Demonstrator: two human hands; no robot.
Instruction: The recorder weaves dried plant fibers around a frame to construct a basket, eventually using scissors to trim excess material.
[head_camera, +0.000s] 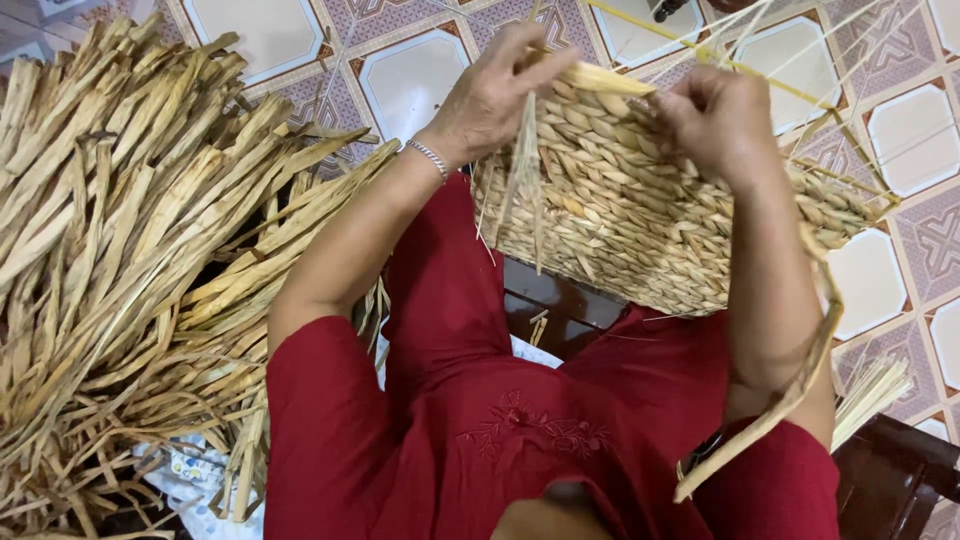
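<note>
woven basket panel (640, 215) of pale plaited fibre, held over the red-clad lap above the tiled floor (420, 80). left hand (495, 95) pinches a flat strand (600, 78) at the panel's top edge; right hand (720, 120) is curled closed on the same edge. loose strips (120, 260) lie heaped along the floor's left side, beside the left arm.

the woven basket (640, 215) under both hands is pale tan with a braided weave, its loose strands (610, 80) straw-yellow. the heap of dried leaves (120, 250) beside the left hand (495, 90) is golden brown. the clothing (500, 420) is deep red with embroidered flowers. the floor (410, 85) has white tiles patterned in mauve.
</note>
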